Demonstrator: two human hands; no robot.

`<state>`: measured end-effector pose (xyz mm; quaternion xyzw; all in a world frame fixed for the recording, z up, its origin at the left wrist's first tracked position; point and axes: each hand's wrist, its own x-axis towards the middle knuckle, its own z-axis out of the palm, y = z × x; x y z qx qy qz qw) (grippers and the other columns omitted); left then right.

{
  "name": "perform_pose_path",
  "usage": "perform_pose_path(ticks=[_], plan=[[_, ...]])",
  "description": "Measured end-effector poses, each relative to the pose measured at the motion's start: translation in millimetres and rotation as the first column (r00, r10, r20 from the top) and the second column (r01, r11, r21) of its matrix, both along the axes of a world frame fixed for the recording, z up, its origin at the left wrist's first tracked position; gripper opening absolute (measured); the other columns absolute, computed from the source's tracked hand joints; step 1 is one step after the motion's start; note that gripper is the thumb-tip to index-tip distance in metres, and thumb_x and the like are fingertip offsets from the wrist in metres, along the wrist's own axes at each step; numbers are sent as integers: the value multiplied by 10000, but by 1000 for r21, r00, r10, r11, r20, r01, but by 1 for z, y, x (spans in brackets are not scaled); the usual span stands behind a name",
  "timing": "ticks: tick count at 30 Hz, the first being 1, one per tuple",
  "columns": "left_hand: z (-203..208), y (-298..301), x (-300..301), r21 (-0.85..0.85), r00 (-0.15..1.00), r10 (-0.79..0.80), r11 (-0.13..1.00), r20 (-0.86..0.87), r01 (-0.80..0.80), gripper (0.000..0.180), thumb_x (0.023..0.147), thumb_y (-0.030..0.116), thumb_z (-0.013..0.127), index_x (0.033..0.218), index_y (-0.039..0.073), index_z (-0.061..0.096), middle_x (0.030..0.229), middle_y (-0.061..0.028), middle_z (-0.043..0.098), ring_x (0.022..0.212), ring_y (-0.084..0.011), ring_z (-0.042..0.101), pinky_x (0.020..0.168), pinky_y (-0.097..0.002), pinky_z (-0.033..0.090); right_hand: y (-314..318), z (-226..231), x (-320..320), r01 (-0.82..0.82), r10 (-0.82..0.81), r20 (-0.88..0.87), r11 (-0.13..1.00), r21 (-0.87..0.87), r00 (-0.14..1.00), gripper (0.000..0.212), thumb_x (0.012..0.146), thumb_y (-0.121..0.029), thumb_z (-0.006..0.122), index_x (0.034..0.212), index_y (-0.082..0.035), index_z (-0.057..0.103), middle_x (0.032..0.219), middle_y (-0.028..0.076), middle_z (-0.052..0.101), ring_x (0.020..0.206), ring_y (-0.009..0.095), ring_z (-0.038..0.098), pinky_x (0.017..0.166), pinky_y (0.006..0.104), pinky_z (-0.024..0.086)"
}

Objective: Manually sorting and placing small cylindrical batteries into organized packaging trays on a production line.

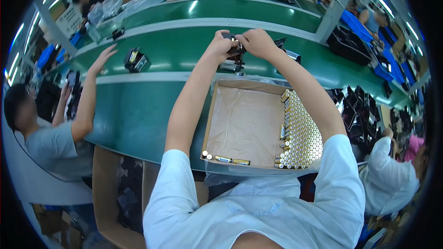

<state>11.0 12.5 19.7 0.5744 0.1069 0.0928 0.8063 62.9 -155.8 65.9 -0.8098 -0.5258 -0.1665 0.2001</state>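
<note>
Both my arms stretch forward over the green work surface. My left hand (220, 45) is closed around the left side of a small black plastic device (236, 50). At the device's right side my right hand (256, 43) has its fingers bent down and pressed against it; their tips are partly hidden. Just this side of my hands stands a shallow cardboard box (211, 115) with a brown paper lining. Upright gold-ended batteries (300, 133) are packed along its right side, and several loose batteries (233, 161) lie along its near edge.
Another black device (135, 60) sits on the green belt (170, 60) to the left, near a co-worker's raised hand (105, 57). More black parts (357, 113) are heaped at the right. Black and blue bins (348, 46) stand at the far right. Beyond a rail, other people work.
</note>
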Motion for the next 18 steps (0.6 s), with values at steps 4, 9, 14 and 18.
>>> perform_pose_path(ticks=[4,9,14,18], plan=[[-10,18,-4,7,999,37,999,-36,-37,676,843,-67,669,1410,33,317,1232,-265,490,1002,-356,626,817,-453,590,12,3,-29,10,30,165,971,-238,986,321,940,-279,575,938,21,691,753,141,713,601,315,649,586,424,513],[7,-1,-10,118,989,116,987,-96,-105,673,813,-77,681,1386,14,340,1232,-273,498,1018,-365,616,837,-484,581,29,-25,-16,61,61,314,929,-364,947,329,969,-289,539,918,10,667,786,149,722,587,345,656,571,441,526],[14,-4,-18,262,965,230,946,-125,-192,658,798,-62,672,1370,5,355,1232,-278,505,1031,-384,607,854,-518,558,38,-35,-8,58,71,306,919,-391,949,289,969,-263,546,940,3,655,875,147,717,621,330,661,569,434,538],[15,12,-25,588,929,351,778,-115,-221,625,802,-3,662,1354,10,370,1207,-274,513,1002,-398,599,849,-539,531,30,-33,0,30,78,426,970,-243,901,213,922,-197,585,955,-5,672,1089,135,662,894,288,628,685,402,533]])
